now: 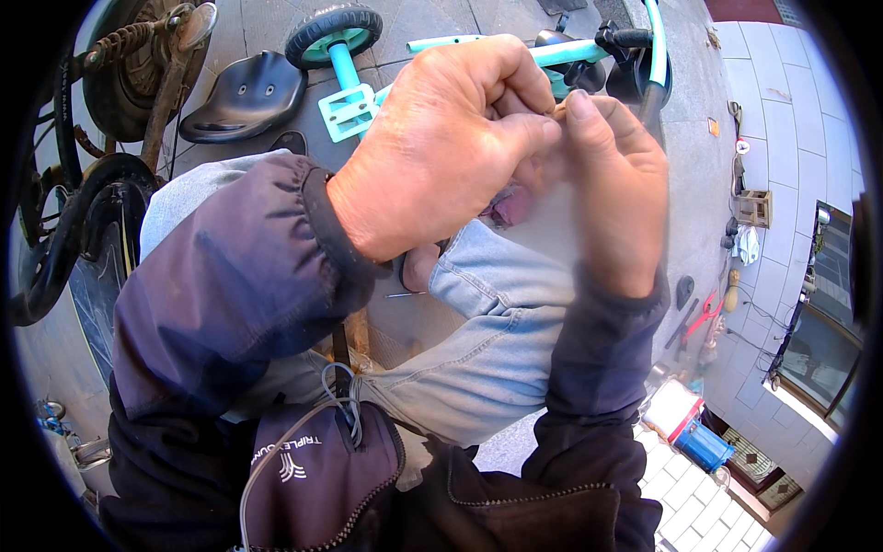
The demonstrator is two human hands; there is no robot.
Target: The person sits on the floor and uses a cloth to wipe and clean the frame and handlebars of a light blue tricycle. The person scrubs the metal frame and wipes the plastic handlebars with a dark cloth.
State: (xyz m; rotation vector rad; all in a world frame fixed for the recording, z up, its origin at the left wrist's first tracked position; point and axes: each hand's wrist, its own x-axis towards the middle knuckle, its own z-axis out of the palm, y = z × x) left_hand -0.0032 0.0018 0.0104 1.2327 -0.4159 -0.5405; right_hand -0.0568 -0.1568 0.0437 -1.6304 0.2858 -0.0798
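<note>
My left hand point(441, 147) and my right hand point(621, 189) are raised close together in front of me, fingertips meeting. Thumb and fingers of each are pinched, and a tiny brownish thing shows between them, too small to name. Blur softens part of the right hand. Behind the hands lies a turquoise tubular frame point(570, 52) on the pavement, partly hidden by my left hand. A turquoise bracket point(348, 112) on a post joins it to view at the left, near a small wheel point(333, 35) with a black tyre. A black moulded seat point(246, 97) rests left of that.
A rusty, black-framed cycle point(120, 166) with a coil spring stands at the left. Red-handled pliers point(704, 316) and other tools lie on the right beside a tiled wall point(782, 120). A blue and white container point(685, 423) is at the lower right.
</note>
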